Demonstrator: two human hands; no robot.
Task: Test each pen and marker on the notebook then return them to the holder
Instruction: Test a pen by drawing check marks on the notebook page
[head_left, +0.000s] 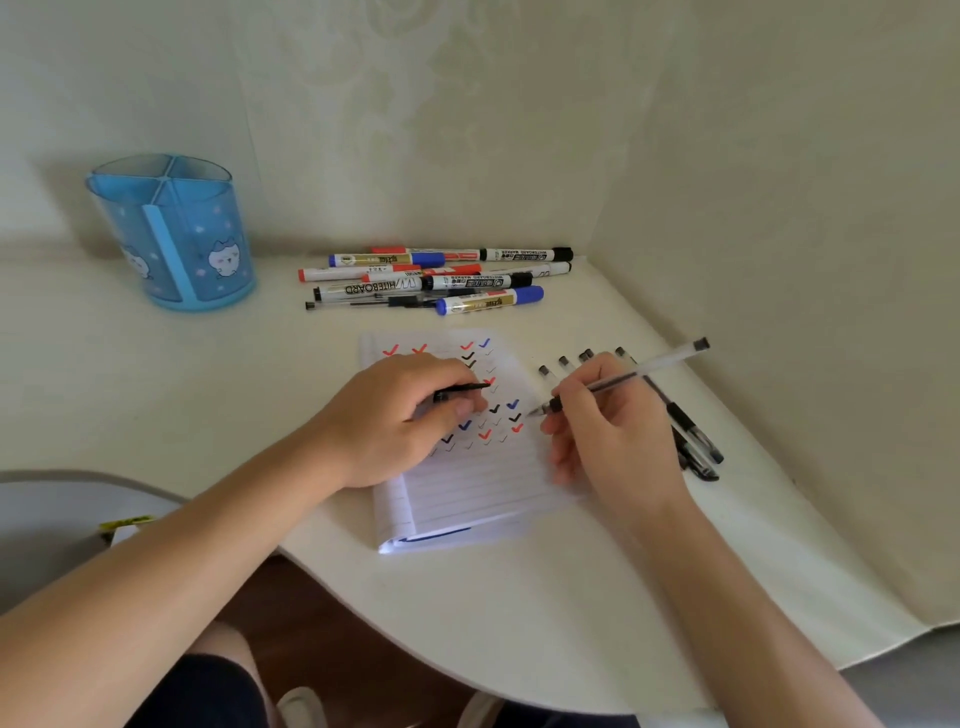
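**Two forearms frame a pen test on the notebook**

Both forearms reach in from 6 o'clock over the white table (571, 597). The left hand (395, 421) rests on the notebook (467, 493), probably to pin it flat, its curled fingers pinching a black cap (462, 388) ready for recapping. The right hand (608, 431) grips a clear pen (623, 379) in a writing hold, tip at the page's 3 o'clock edge among ticks; whether it touches the paper cannot be told. Markers (436, 275) lie heaped at 12 o'clock. More pens (691, 431) at 3 o'clock are partly hidden behind the right hand. The blue holder (176, 234) stands at 10 o'clock, seemingly empty through its tinted wall.
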